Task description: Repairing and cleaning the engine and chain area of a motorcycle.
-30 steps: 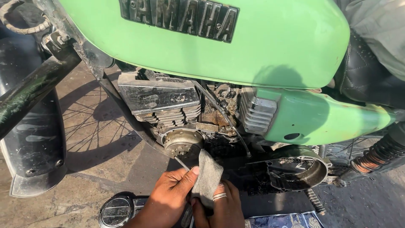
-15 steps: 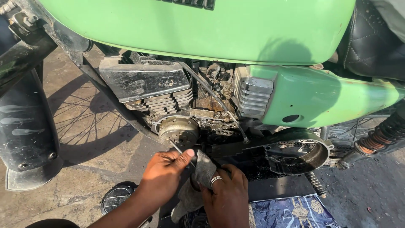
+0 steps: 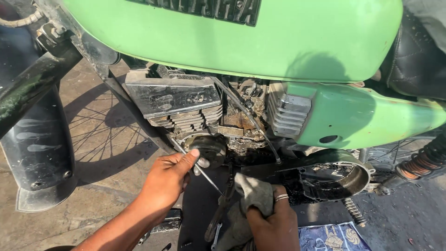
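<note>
Thin metal rod: slanting from upper left to lower right in front of the engine, crossing the round dark cover at the bottom of the engine.
Left hand: fingers curled around the rod, thumb tip pressed by the round cover.
Right hand: closed on a grey rag, a ring on one finger; just right of the rod's lower end.
Engine: finned cylinder, dirty and rusty in the middle, a cable running down across it.
Green tank: above the engine, filling the upper part of the view.
Green side panel: right of the engine, with a small oval hole.
Open round casing: low right, greasy inside.
Front wheel: spokes at left, behind a black mudguard.
Ground: bare concrete, sunlit, with the spoke shadows on it.
Printed cloth: on the ground at the bottom edge, right of the right hand.
</note>
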